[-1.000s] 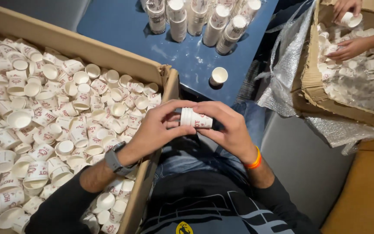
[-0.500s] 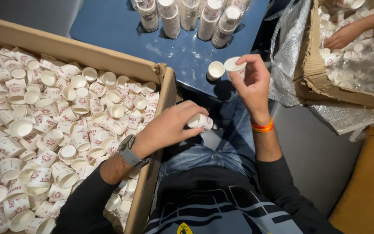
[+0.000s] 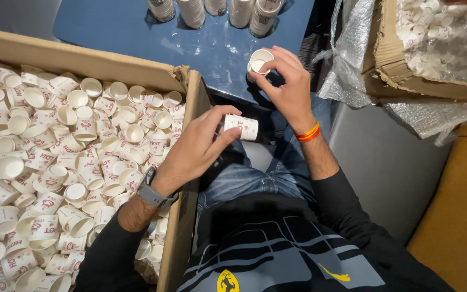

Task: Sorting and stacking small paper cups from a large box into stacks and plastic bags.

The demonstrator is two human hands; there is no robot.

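A light, crushable paper cup (image 3: pixel 241 127) is pinched at its wall by the left hand (image 3: pixel 195 148); another cup (image 3: pixel 259 60) is clasped at its rim by right hand (image 3: pixel 287 86) fingers.

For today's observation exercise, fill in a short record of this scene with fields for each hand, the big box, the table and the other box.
Left hand: holds a small paper cup on its side
Right hand: holds a second cup over the blue table
Large cardboard box: full of loose cups, on the person's left
Table's far edge: cup stacks
Second box: upper right, lined with plastic wrap
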